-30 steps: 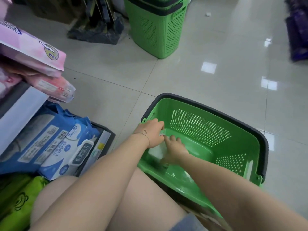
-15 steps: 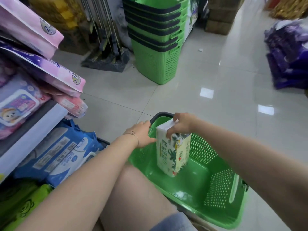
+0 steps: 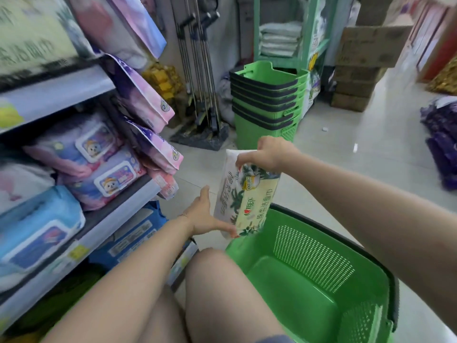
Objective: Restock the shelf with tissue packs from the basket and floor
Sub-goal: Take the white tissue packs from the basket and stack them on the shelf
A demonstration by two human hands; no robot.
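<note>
Here, in the head view, the right hand pinches the top end of the tissue pack, fingers and thumb curled over the wrapper's upper edge. The pack hangs nearly upright, slightly tilted, in the air above the near-left corner of the green basket, clear of its rim. The left hand lies flat against the pack's lower end, fingers straight and reaching under its bottom, thumb raised beside the left face. The basket stands on the tiled floor just right of the person's bare knee, and nothing shows inside it. To the left is the shelf, its tiers filled with pink and blue wipe packs. Farther back stands a stack of green baskets, with cardboard boxes to its right. Purple packs lie on the floor at the right edge.
</note>
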